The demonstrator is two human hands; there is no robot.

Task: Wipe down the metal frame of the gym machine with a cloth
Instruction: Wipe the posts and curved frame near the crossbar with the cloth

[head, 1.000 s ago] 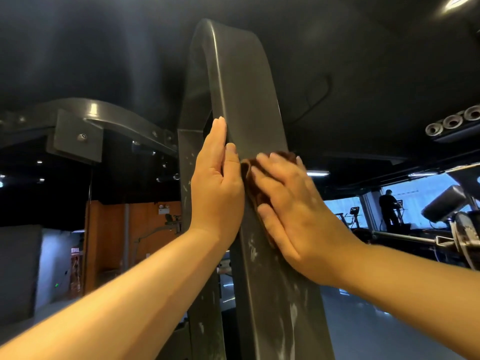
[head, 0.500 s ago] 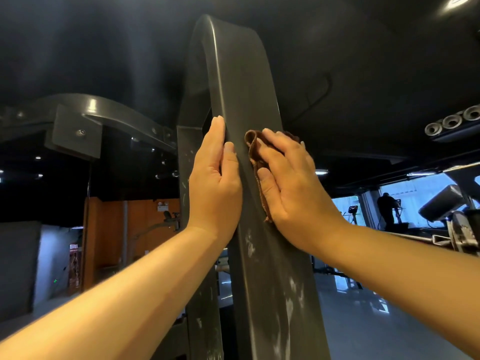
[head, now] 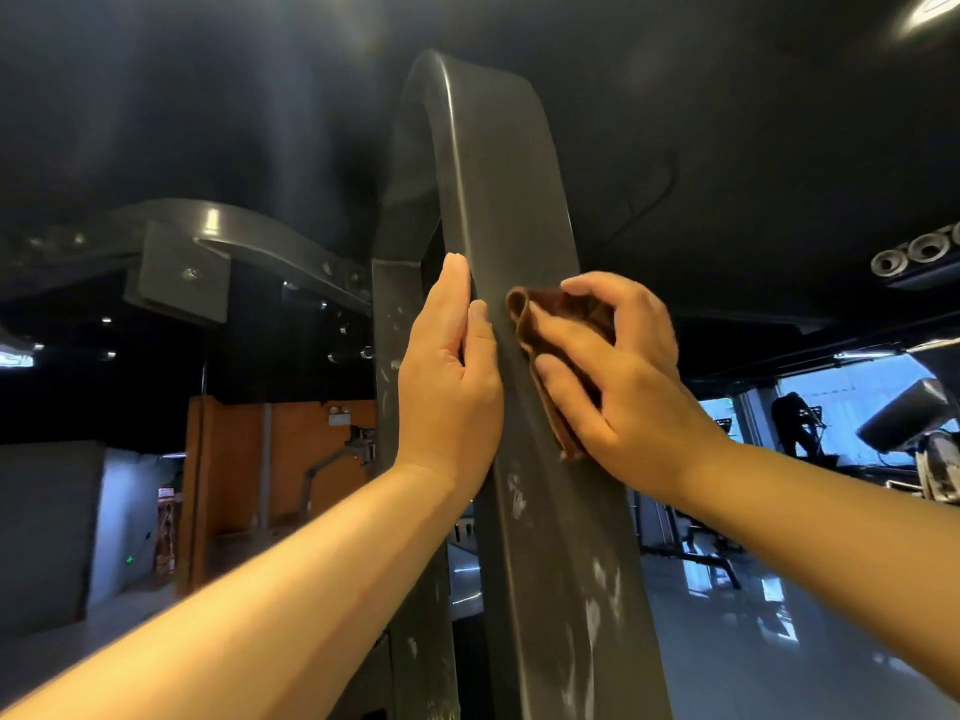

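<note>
White smears mark the near, lower stretch of the grey metal frame, so I judge much wiping is left. Higher, my left hand lies flat on its left edge, fingers straight; my right hand clutches the bunched brown cloth against its face. Beyond, the curved top looks clean.

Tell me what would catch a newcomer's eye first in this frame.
The tall dark metal frame rising up the centre toward the ceiling dominates the view. At mid-height the right hand grips a bunched brown cloth against its front face, while the left hand lies flat along its left edge. Below the hands, white smudges speckle the frame.
</note>
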